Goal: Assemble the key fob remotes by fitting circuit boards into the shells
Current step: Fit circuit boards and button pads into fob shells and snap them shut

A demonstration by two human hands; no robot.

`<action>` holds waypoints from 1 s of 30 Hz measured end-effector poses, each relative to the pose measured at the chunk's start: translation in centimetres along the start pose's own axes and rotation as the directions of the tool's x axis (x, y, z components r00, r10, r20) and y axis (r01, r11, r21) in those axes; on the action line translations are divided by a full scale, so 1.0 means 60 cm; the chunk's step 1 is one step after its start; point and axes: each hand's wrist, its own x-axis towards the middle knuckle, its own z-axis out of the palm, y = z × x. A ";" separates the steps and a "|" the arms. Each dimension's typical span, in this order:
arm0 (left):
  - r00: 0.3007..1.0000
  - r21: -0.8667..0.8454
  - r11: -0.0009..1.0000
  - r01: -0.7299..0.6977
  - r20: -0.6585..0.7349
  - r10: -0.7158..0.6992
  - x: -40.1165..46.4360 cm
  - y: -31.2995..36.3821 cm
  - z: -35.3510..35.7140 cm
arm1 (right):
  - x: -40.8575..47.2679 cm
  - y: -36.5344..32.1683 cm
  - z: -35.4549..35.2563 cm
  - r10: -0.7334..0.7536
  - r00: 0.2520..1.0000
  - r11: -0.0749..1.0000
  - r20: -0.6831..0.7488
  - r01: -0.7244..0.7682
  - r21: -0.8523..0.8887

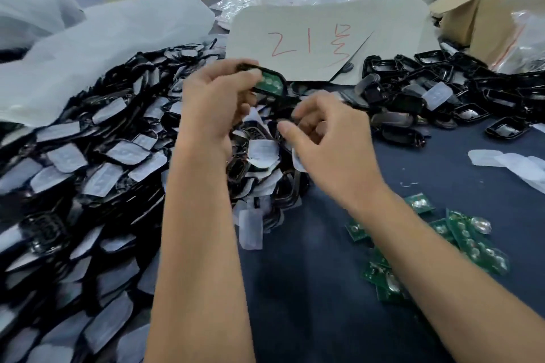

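Our left hand grips a glossy black plastic fob shell with a green circuit board seated inside, raised above the heap of black shells. Our right hand hangs just beside it with fingers loosely curled, holding nothing we can see. Loose green boards lie on the dark blue table.

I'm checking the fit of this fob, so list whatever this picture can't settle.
- Head view: the left hand covers most of the shell; whether the circuit board is seated is unclear.
- Right hand: curled fingers and blur hide any contents.
- Loose boards: detail blurred.
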 end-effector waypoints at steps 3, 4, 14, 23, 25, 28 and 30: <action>0.944 0.055 0.998 0.015 -0.330 0.004 0.011 0.008 -0.083 | -0.017 -0.042 0.061 -0.317 0.884 0.912 0.342 0.383 -0.146; 0.916 0.083 0.996 0.031 -0.402 0.005 0.013 0.008 -0.108 | -0.019 -0.051 0.081 -0.367 0.806 0.855 0.465 0.489 -0.173; 0.855 -0.050 0.998 0.025 -0.516 -0.047 0.005 0.008 -0.152 | -0.011 -0.072 0.132 -0.430 0.592 0.703 0.682 0.693 -0.158; 0.985 0.099 0.991 -0.093 -0.134 0.106 -0.005 0.016 -0.034 | 0.007 -0.005 -0.018 -0.158 0.986 0.987 0.045 0.157 0.026; 0.994 0.172 0.981 -0.090 0.075 0.078 -0.011 0.010 0.026 | 0.017 0.043 -0.085 0.036 0.996 0.986 -0.084 -0.021 0.164; 0.927 0.366 0.911 -0.189 0.372 0.042 -0.037 -0.021 0.126 | 0.016 0.105 -0.173 0.270 0.950 0.912 -0.156 -0.201 0.358; 0.880 0.461 0.841 -0.284 0.474 0.038 -0.061 -0.057 0.184 | 0.010 0.140 -0.210 0.330 0.925 0.885 -0.189 -0.233 0.404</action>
